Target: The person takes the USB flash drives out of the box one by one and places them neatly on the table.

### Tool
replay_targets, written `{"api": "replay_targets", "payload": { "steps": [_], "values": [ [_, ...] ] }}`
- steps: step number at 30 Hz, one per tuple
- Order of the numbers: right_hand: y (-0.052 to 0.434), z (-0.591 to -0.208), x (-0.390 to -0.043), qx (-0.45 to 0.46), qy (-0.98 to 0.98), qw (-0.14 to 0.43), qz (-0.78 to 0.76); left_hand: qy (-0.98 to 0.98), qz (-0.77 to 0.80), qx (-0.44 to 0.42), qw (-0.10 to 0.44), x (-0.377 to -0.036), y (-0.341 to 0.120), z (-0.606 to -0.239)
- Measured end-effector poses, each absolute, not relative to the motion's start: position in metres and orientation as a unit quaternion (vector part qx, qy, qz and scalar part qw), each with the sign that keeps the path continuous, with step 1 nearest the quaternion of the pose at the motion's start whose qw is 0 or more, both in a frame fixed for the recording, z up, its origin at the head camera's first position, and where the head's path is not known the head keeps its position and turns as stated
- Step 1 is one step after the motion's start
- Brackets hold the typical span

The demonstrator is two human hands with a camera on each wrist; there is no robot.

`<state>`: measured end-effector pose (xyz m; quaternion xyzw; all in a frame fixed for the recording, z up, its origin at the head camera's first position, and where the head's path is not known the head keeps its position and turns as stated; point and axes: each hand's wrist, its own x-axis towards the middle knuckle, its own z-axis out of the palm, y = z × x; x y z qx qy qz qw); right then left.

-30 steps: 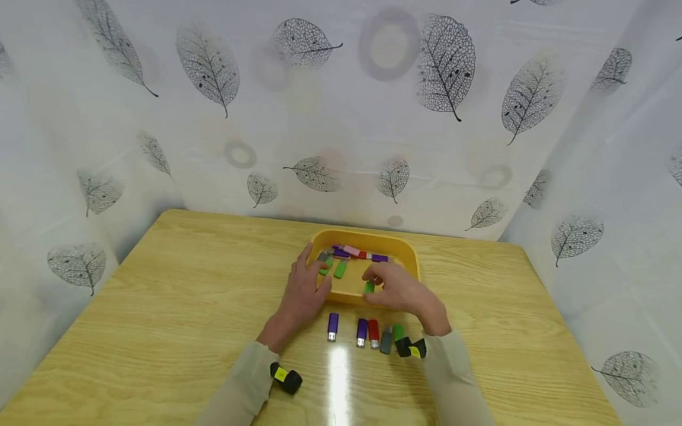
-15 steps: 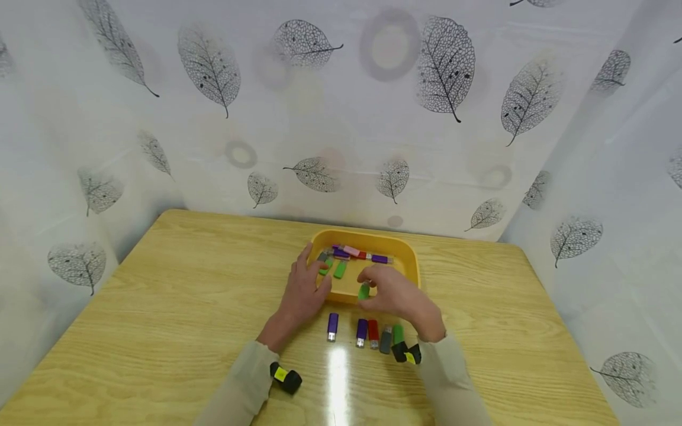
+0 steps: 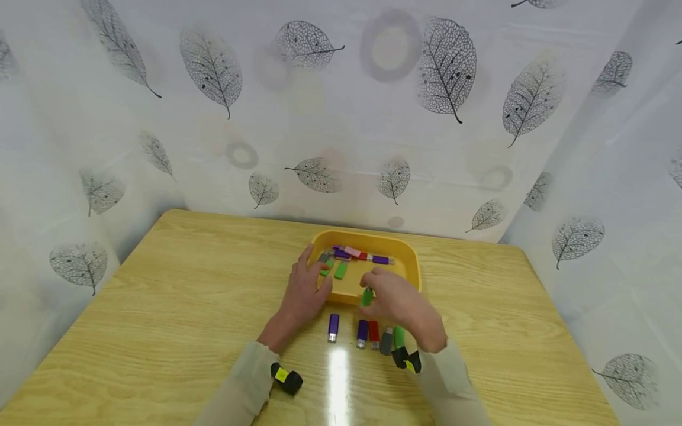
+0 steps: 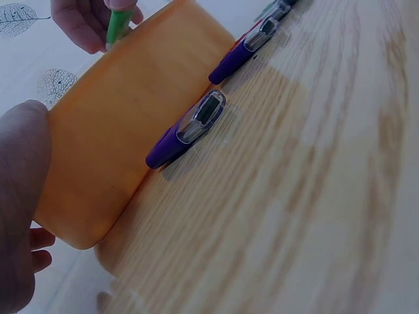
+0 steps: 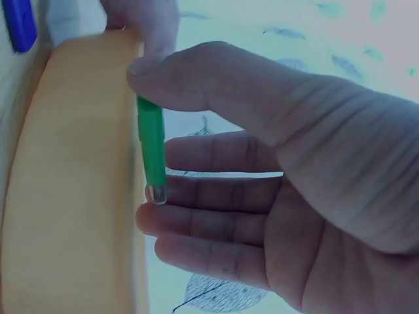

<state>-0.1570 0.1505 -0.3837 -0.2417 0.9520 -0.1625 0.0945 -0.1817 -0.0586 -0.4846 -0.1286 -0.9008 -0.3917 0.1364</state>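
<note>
- The right hand (image 3: 396,299) has drawn back from inside the yellow tray (image 3: 410,260) toward its near rim, carrying the green USB stick (image 3: 366,296) with it; a second ago the stick was lower in the tray, now it hangs over the front wall
- That puts the stick out of the tray's pile and close above the row of sticks (image 3: 373,334) lying on the wooden table (image 3: 186,307), so the lift looks done and the setting-down not yet
- The right hand pinches the stick between thumb and forefinger near its top, the other fingers loosely curved behind it
- The left hand (image 3: 303,287) has stayed put, fingers relaxed against the tray's left corner, holding nothing
- The green USB stick is slim, bright green plastic, held nearly upright, with a small metal or clear tip (image 5: 156,193) pointing down, just beside the tray's outer wall
</note>
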Motion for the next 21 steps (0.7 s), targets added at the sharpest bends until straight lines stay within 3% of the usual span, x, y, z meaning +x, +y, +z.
{"api": "replay_targets", "payload": {
  "steps": [10, 21],
  "values": [
    [0.132, -0.379, -0.137, -0.332, 0.934, 0.065, -0.111, -0.901, -0.389, -0.13, 0.139, -0.182, -0.059, -0.482],
    [0.107, -0.407, -0.137, -0.377, 0.915, 0.116, -0.083, -0.901, -0.395, -0.124, 0.126, -0.18, -0.059, -0.483]
  ]
}}
